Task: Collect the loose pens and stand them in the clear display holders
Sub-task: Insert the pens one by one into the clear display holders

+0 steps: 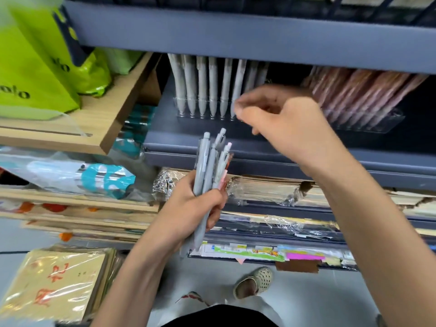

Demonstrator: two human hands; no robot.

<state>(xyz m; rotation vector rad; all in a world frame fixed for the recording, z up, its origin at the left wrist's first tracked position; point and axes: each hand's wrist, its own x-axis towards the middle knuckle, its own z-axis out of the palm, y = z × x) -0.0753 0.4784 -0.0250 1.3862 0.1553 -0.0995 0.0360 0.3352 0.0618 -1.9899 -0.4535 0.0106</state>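
Light: bright, even, falling from above; colours slightly washed.
Shadow: deep under the upper shelf (236,36), darkening the recess behind the pink pens (358,95); soft elsewhere.
Glare: white glints on the plastic wrap (162,182) of the stacked goods and on the wrapped book (54,284) at lower left.
Blur: right hand (283,123) smeared by motion, so whether its fingertips pinch anything cannot be told; green bags (35,67) and pink pens soft; top left corner a pale smudge.
Sharpest: left hand (195,208) and its bundle of pens (207,166).
Distortion: wide-angle bowing; shelf edges curve and tilt toward the frame borders; forearms stretched.
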